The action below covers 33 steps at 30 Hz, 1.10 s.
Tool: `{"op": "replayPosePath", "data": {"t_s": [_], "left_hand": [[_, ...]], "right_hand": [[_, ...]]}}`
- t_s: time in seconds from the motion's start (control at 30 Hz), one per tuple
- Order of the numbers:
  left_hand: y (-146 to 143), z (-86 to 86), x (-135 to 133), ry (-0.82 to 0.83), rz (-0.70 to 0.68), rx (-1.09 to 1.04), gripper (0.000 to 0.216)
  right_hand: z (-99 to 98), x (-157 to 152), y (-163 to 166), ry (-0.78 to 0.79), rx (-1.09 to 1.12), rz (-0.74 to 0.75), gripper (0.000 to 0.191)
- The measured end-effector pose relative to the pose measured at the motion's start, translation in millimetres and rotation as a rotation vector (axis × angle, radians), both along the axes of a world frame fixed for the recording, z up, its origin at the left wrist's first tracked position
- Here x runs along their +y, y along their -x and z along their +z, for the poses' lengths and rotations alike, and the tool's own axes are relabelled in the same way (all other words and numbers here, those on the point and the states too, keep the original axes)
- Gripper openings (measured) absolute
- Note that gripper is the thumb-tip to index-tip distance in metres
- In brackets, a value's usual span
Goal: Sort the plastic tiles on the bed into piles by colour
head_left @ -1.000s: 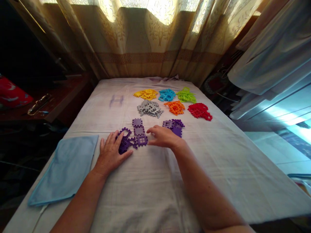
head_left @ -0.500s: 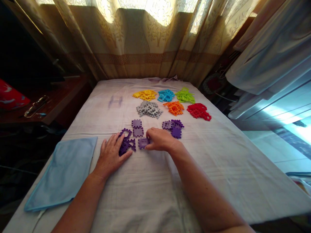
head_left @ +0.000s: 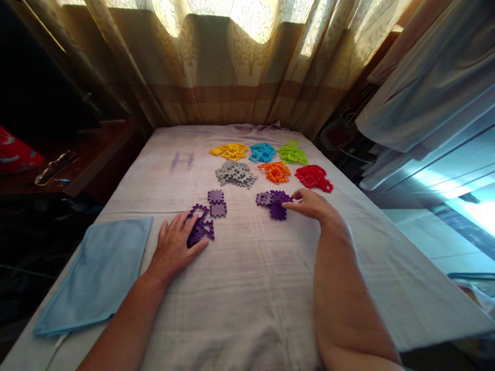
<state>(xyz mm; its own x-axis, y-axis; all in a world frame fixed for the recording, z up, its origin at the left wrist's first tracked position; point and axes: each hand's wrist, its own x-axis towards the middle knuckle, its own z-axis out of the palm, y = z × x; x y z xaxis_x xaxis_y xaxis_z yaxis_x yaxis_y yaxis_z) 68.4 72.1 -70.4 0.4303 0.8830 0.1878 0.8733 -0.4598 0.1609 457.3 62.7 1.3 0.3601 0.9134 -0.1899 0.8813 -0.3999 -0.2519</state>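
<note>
My left hand (head_left: 176, 242) lies with its fingers spread, touching the left-hand pile of dark purple interlocking tiles (head_left: 200, 230), some of them open frames. Beyond that pile, two lighter purple square tiles (head_left: 217, 208) lie one behind the other. My right hand (head_left: 309, 204) is at another purple pile, thumb and fingers closed on the edge of a dark purple tile (head_left: 278, 209). A paler purple tile with cut-outs (head_left: 264, 199) lies at that pile's left side. My fingers partly cover both piles.
Farther back lie piles of yellow (head_left: 229, 151), blue (head_left: 262, 152), lime green (head_left: 293, 153), grey (head_left: 235, 174), orange (head_left: 275, 172) and red (head_left: 314, 178) pieces. A light blue cloth pouch (head_left: 96, 273) with a white cord rests at the left. Curtains (head_left: 232, 67) hang behind the table.
My right hand has moved right, from beside the left pile to the right-hand purple pile. The lighter purple tile it held no longer shows near the left pile. My left hand stays put.
</note>
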Motion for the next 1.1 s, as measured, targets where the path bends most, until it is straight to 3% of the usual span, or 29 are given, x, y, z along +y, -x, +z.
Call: {"op": "replayPosePath", "data": {"t_s": [0.3,0.5,0.7,0.87,0.97,1.1], "left_hand": [[2,-1.2,1,-0.003,-0.021,0.0,0.067],[2,-2.1,1,0.009,-0.048,-0.012,0.069],[0,-1.2,-1,-0.003,-0.083,-0.025,0.068],[-1,-2.2,-2,-0.008,-0.088,-0.044,0.07],[-1,-3.1,-2,-0.01,-0.091,-0.041,0.072],[-1,-2.9,-3,-0.009,-0.097,-0.038,0.073]], "right_hand": [[-9.0,2,-6,0.063,0.006,-0.009,0.051],[5.5,5,14,0.005,-0.046,0.001,0.048],[6.1,19,90,-0.144,-0.02,0.308,0.028],[-18.7,21,141,-0.234,0.009,0.653,0.042],[-28.9,22,151,-0.226,-0.03,0.723,0.038],[-27.8,23,152,-0.204,-0.087,0.731,0.031]]}}
